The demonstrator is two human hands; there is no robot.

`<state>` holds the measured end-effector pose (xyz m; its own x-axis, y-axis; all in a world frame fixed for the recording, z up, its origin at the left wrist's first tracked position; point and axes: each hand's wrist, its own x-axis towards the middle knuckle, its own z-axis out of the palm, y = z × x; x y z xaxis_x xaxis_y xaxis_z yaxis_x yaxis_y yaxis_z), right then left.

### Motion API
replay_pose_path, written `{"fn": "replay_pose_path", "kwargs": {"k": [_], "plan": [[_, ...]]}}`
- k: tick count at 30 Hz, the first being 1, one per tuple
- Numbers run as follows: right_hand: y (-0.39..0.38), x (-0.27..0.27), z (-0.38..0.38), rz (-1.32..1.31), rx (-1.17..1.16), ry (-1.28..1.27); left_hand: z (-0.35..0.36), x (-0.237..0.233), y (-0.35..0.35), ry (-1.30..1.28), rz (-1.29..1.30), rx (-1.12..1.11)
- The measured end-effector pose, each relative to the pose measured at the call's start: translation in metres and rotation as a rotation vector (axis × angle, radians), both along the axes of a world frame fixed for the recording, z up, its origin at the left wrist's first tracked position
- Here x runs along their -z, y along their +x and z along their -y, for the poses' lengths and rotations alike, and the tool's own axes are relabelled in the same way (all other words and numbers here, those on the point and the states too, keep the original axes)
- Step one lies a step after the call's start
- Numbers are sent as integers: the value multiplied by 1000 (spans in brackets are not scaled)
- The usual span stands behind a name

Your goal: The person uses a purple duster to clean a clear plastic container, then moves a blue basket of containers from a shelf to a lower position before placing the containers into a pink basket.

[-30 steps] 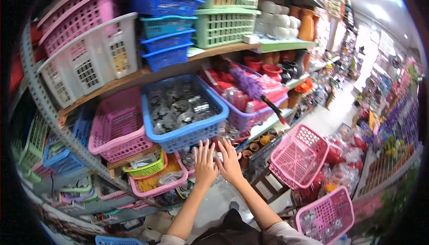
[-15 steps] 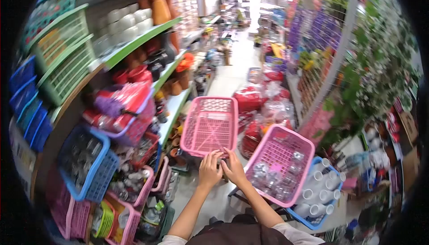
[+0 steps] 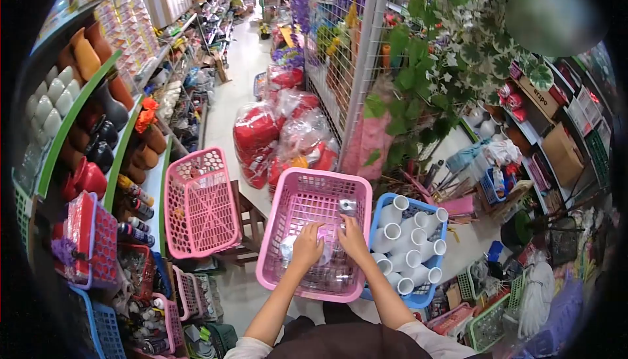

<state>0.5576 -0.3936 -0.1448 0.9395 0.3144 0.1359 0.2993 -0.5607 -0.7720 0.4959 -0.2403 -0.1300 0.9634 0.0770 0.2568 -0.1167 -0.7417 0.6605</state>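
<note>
Both hands are down inside a pink basket [image 3: 369,228] that holds several clear glass items [image 3: 320,274]. My left hand [image 3: 307,248] is over the left part of the glassware, fingers curled, and what it grips is hard to make out. Farther right, my right hand [image 3: 353,238] reaches in below a small clear glass [image 3: 347,206]; its grip is also unclear. An empty pink basket [image 3: 203,205] stands to the left on a dark wooden stool. On the right, a blue basket [image 3: 384,203] holds several white vases [image 3: 405,236].
Red goods in clear plastic bags [image 3: 258,138] lie on the floor ahead. Shelves with pots and vases [image 3: 85,54] line the left. A white wire rack [image 3: 366,51] with hanging leafy plants [image 3: 418,77] stands on the right. An aisle [image 3: 239,77] runs forward.
The view has turned right. My hands have left the near edge of the empty pink basket and moved into the pink basket with the glassware.
</note>
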Motion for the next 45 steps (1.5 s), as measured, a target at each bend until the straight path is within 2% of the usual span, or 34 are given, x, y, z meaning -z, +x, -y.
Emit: {"fn": "replay_pose_path", "kwargs": {"k": [2,4,6,8,10,12,13,16,17,18,20,21,23,24,25,27,29,30,33,34,36,37,38,40,42,44,45], "plan": [[9,3,12,-67,0,-2,7,21,12,-31,-71,9],[19,21,15,-61,122,-21,11,43,25,-213,-185,61],[35,44,13,-96,143,33,15,63,41,-252,-247,82],[55,68,6,-118,206,130,21,81,62,-490,-323,107],[73,76,-2,-158,272,149,24,105,91,-477,-315,131],[85,83,-5,-329,328,301,29,114,113,-398,-241,74],[86,73,-11,-354,346,237,30,117,123,-517,-281,85],[78,48,-14,-362,287,-72,35,136,141,-592,-234,109],[76,43,-13,-415,250,-65,41,138,143,-522,-144,53],[77,66,-13,-306,225,-107,44,130,141,-523,-140,60],[75,57,-9,-258,163,-33,45,114,136,-378,-155,-171],[75,52,-6,-250,165,-31,47,107,133,-384,-135,-253],[73,43,0,-443,50,93,49,92,127,-365,-202,-322],[75,48,0,-440,46,94,49,84,125,-345,-271,-391],[77,58,0,-417,20,125,49,90,126,-279,-203,-469],[75,61,-1,-391,-9,158,43,85,122,-304,-215,-492],[69,41,-5,-543,-43,616,36,62,113,-352,-275,-527],[69,40,-7,-537,-53,620,30,63,112,-349,-265,-532],[67,34,-8,-227,15,589,8,59,93,-625,-69,-370],[67,33,-12,-137,6,597,2,53,86,-620,-54,-386],[64,28,-22,-207,-3,718,-10,34,63,-1051,-27,-105],[59,13,-27,-158,-38,725,-19,30,56,-1049,-3,-24],[53,0,-35,-161,-68,727,-27,26,48,-1045,19,-46],[37,-31,-51,-325,-167,958,-38,3,22,-1070,51,-33],[23,-52,-68,-438,-264,924,-53,-19,-2,-1088,111,-70],[9,-61,-93,-458,-364,878,-69,-34,-27,-1274,150,31],[-8,-85,-106,-356,-375,841,-77,-51,-41,-1306,127,45]]}}
